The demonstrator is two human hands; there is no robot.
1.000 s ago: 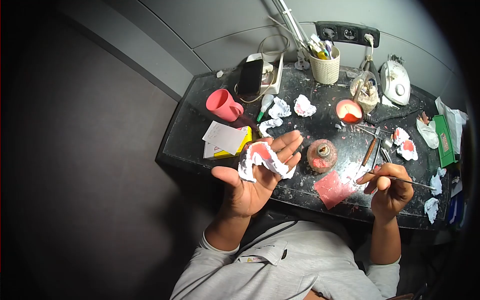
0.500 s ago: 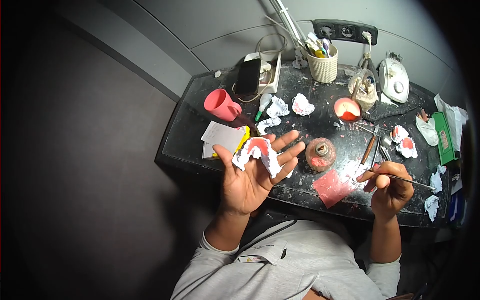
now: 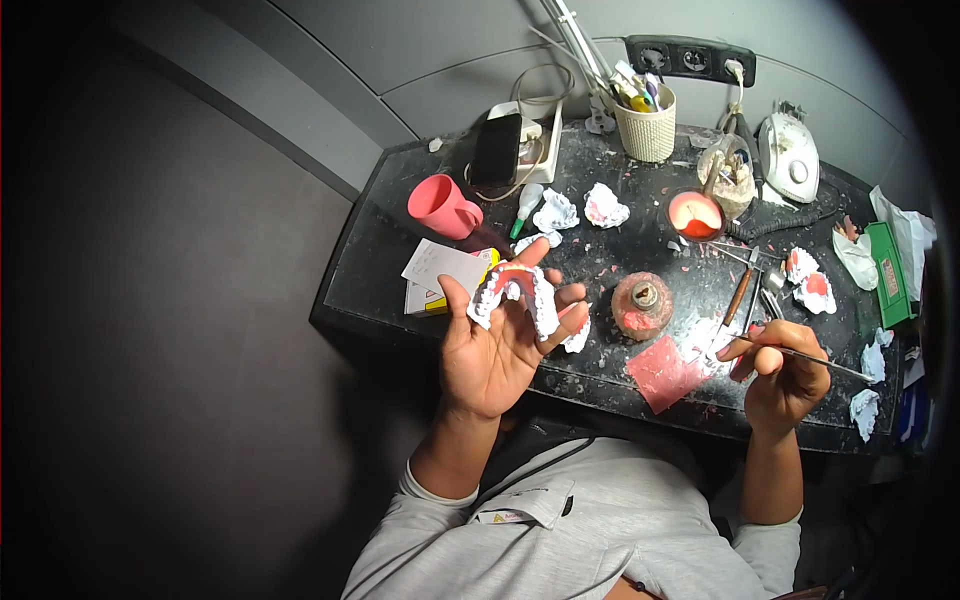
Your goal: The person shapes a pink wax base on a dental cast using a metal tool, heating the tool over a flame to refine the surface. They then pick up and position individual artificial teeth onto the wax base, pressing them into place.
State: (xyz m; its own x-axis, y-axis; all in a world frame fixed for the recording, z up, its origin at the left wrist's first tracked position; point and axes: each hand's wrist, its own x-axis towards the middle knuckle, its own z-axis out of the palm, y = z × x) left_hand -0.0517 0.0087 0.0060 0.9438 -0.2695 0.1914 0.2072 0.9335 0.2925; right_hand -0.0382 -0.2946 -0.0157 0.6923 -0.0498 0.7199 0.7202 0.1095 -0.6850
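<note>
On the palm and fingers of my left hand [image 3: 492,355] lies a white, arch-shaped dental model [image 3: 543,305] with a reddish layer along its inner side; my thumb is at its left edge. My right hand [image 3: 785,375] pinches a thin metal instrument [image 3: 835,366] between thumb and fingers, to the right of a pink wax sheet [image 3: 662,375]. A round burner [image 3: 642,306] with pink residue stands between the two hands.
A pink mug [image 3: 440,207], a phone [image 3: 496,152] and a paper note [image 3: 440,268] are at the left. Behind are a white pen cup [image 3: 646,130], a pan of red wax [image 3: 694,217] and a white device [image 3: 789,165]. A green box [image 3: 888,272] stands right.
The model in my left hand has tilted, showing more of its inner side and teeth. My left fingers have curled slightly more. My right hand has barely moved.
</note>
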